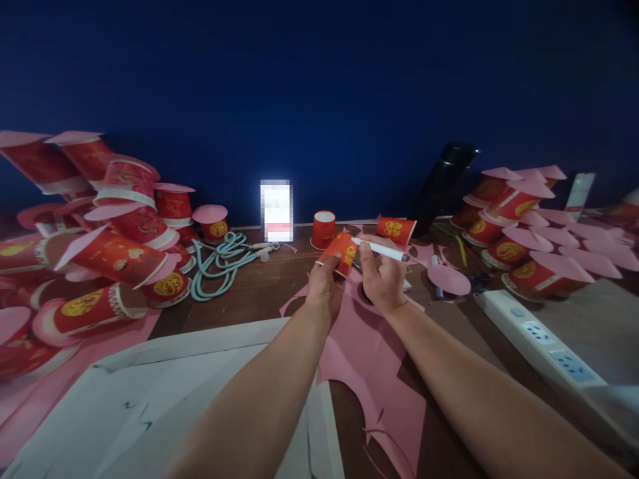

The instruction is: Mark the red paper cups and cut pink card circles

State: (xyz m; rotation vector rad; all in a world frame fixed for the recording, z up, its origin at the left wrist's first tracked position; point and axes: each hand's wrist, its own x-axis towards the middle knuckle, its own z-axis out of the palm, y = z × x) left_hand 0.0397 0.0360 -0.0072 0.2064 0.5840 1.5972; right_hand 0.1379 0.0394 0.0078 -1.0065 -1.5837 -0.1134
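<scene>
My left hand (325, 287) is closed round a red paper cup (341, 251) with gold print, held tilted above a sheet of pink paper (367, 359) with round holes cut out of it. Beside it, my right hand (382, 279) grips a white pen (382, 249) that lies level, its tip pointing left at the cup. Both hands hover over the dark wooden table (259, 293).
Heaps of red cups with pink paper lids are stacked at the left (114, 253) and right (514, 219). A lit phone (276, 210), a teal cable (219, 263), a black bottle (444, 183), a white power strip (542, 336) and a white board (164, 399) also lie about.
</scene>
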